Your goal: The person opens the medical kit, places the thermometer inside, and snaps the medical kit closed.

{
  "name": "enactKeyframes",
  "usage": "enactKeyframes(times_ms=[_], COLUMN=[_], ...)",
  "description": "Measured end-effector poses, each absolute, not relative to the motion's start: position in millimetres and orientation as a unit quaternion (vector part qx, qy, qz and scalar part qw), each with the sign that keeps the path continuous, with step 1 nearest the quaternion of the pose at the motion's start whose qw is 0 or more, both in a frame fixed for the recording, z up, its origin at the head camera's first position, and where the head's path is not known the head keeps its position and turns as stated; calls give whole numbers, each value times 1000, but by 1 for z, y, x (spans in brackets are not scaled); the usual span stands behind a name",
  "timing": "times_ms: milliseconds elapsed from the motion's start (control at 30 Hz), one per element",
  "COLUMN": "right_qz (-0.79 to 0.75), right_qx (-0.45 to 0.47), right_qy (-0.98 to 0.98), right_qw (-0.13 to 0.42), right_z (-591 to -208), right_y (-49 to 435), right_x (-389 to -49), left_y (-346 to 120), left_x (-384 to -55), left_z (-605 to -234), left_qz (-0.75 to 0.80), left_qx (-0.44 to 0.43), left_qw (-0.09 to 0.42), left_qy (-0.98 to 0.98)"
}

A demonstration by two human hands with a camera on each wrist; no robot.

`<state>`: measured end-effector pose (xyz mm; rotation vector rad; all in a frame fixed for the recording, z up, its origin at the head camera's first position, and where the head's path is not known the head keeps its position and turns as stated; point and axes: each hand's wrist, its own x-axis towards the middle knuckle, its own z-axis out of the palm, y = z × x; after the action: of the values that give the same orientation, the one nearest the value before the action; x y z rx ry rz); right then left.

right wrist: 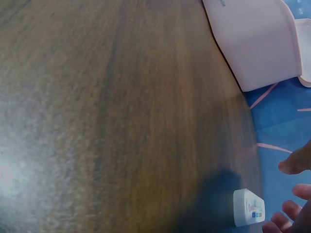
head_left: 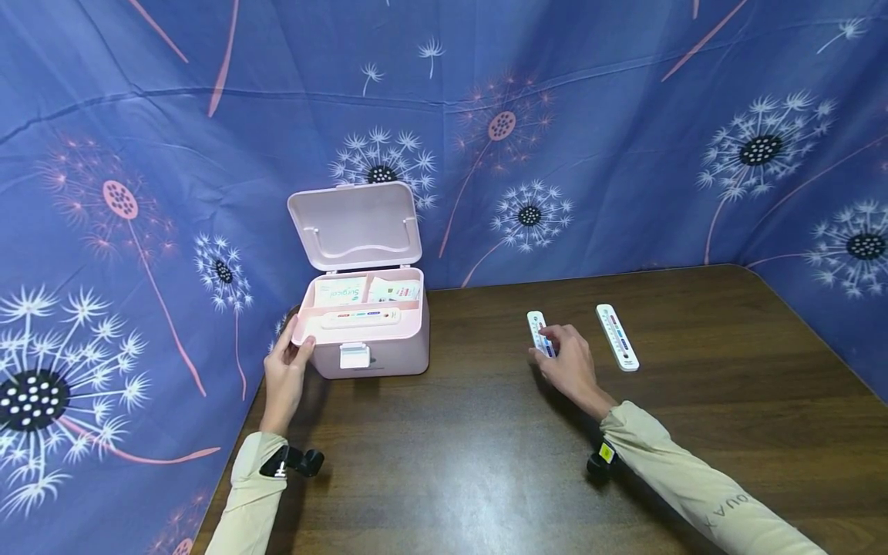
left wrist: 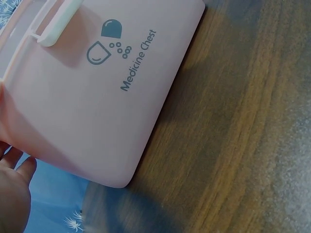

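My left hand holds the front left corner of a pink medicine box, thumb at the rim and fingers along its side. The box stands with its lid raised. Inside its front compartment lies a white strip thermometer. My right hand is over a second white thermometer on the table, fingertips right at it and partly covering its lower end. The right wrist view shows thumb and fingers spread apart beside that thermometer. A third thermometer lies to the right of this hand.
A surgical packet and another white packet sit in the box's two rear compartments. Everything stands on a dark wooden table. Behind and to the sides hangs a blue cloth with dandelion prints.
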<state>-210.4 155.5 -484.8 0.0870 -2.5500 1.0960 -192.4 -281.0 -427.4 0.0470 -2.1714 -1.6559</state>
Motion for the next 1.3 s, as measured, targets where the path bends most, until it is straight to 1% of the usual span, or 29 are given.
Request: enactKeyframes(times_ms=[267,667,867,1167,1300], right_qz=[368,341,329,320,321], right_qx=[16,-31,-33,-30,-24], right_qy=[-913,-929,-934,-940,-940], right_qw=[177,140,139,117,117], right_z=[-493,-507,-505,-500,-499], right_y=[161,159,159,166,168], right_x=[-207,-201,-201,-204,-204], left_y=[-282,-283,-284,-283,-282], left_x=[-193,-194,-195,-194,-195], left_z=[-428,-430,-429,-430,-428], left_qz=[-593,-599,-601,-599,-600], left_qx=[14,13,11,14,9], left_qw=[204,204,208,209,211], left_qy=[-779,-774,-772,-773,-772])
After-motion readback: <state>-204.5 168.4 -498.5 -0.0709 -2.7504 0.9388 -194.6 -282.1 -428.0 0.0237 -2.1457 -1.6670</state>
